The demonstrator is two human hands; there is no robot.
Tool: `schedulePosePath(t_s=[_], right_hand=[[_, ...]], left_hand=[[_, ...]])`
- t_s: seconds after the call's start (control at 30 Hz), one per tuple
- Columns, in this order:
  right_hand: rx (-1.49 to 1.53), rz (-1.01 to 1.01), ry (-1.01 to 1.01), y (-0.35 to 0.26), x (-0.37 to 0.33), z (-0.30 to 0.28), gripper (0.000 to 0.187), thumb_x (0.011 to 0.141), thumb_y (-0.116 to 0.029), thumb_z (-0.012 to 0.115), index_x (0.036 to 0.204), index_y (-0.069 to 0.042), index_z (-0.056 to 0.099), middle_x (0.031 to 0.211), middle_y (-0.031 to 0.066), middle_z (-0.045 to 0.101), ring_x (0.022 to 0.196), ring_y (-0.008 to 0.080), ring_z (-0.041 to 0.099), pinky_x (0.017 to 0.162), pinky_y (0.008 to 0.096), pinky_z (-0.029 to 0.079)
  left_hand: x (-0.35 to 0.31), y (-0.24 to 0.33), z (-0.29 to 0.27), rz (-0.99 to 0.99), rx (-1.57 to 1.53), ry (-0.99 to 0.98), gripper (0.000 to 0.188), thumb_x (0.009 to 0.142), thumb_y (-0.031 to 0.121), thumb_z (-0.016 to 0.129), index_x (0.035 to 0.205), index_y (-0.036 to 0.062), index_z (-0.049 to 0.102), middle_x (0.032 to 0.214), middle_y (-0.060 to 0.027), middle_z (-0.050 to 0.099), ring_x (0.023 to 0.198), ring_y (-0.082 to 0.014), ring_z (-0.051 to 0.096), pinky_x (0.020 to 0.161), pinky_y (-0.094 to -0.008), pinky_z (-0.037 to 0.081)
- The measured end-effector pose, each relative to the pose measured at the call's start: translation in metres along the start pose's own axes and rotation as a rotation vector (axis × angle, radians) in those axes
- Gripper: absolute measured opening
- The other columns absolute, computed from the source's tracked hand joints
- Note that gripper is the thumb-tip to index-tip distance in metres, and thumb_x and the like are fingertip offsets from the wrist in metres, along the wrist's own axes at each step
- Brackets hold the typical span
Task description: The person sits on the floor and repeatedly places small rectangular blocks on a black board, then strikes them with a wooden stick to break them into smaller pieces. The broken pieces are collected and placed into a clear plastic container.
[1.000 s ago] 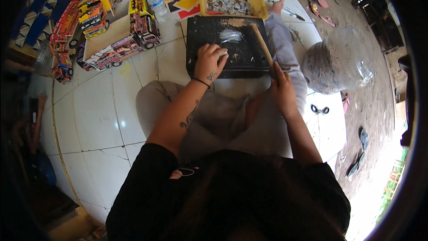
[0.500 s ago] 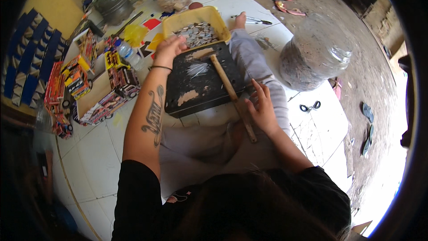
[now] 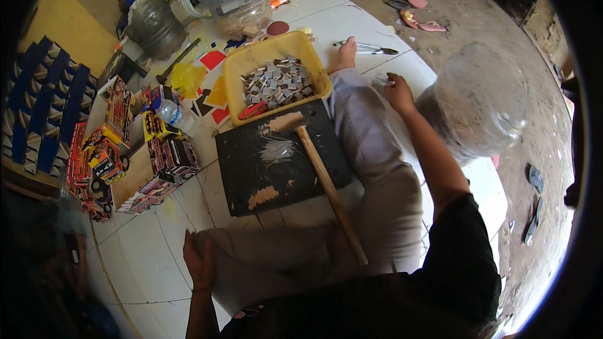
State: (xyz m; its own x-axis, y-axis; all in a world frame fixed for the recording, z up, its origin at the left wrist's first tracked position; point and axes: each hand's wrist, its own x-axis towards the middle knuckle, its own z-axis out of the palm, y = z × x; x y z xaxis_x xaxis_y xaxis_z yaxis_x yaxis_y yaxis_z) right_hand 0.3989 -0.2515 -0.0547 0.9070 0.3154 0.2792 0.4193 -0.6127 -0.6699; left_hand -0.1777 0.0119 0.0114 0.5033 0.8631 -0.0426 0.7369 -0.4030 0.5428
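I sit on white floor tiles with a black board [image 3: 251, 176] in front of my legs. A hammer with a long wooden handle [image 3: 326, 185] lies across the board and my thigh, with no hand on it. My right hand [image 3: 399, 91] reaches out to the right of my shin and touches some small thin metal pieces [image 3: 381, 79] on the tile. My left hand [image 3: 199, 262] rests on my left knee, fingers loosely curled, holding nothing. A little heap of thin nails [image 3: 278, 149] lies on the board.
A yellow tub [image 3: 251, 66] of small grey pieces stands behind the board. Colourful toy trucks [image 3: 119, 150] and a plastic bottle [image 3: 173, 115] stand at left. A large clear plastic bag [image 3: 480, 103] sits at right. Pliers [image 3: 367, 48] lie beyond my foot.
My right hand let go of the hammer and moved out to the floor at right. My left hand left the yellow tub and came back to my knee. The view swung left.
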Motion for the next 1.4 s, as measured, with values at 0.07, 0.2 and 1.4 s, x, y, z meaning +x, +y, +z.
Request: schedulePosePath(t_s=[0.07,0.2,1.4], right_hand=[[-0.323,0.077,-0.098,0.015,0.038,0.033,0.046,0.081,-0.011,0.055,0.126,-0.001,0.051,0.122,0.0187,0.054,0.110,0.0319,0.055,0.094,0.0403,0.046],[-0.659,0.137,-0.212,0.034,0.093,0.073,0.049,0.086,-0.008,0.048,0.134,-0.007,0.042,0.134,0.0104,0.045,0.120,0.0282,0.048,0.095,0.0417,0.046],[0.136,-0.737,0.303,-0.181,-0.050,-0.089,0.026,0.076,0.009,0.059,0.101,0.002,0.059,0.096,0.0155,0.065,0.086,0.0285,0.065,0.077,0.0351,0.050]], left_hand=[[-0.010,-0.010,-0.001,0.104,-0.059,0.054,0.055,0.088,0.014,0.056,0.136,-0.0039,0.036,0.130,-0.0219,0.046,0.122,-0.0323,0.044,0.105,-0.0399,0.032],[-0.007,-0.003,0.007,0.084,-0.046,0.073,0.051,0.088,0.013,0.052,0.134,-0.0039,0.038,0.126,-0.0202,0.048,0.119,-0.0325,0.044,0.104,-0.0402,0.032],[-0.020,0.002,-0.002,0.180,-0.468,0.150,0.044,0.091,0.014,0.052,0.130,-0.0046,0.043,0.122,-0.0180,0.052,0.115,-0.0286,0.051,0.099,-0.0369,0.038]])
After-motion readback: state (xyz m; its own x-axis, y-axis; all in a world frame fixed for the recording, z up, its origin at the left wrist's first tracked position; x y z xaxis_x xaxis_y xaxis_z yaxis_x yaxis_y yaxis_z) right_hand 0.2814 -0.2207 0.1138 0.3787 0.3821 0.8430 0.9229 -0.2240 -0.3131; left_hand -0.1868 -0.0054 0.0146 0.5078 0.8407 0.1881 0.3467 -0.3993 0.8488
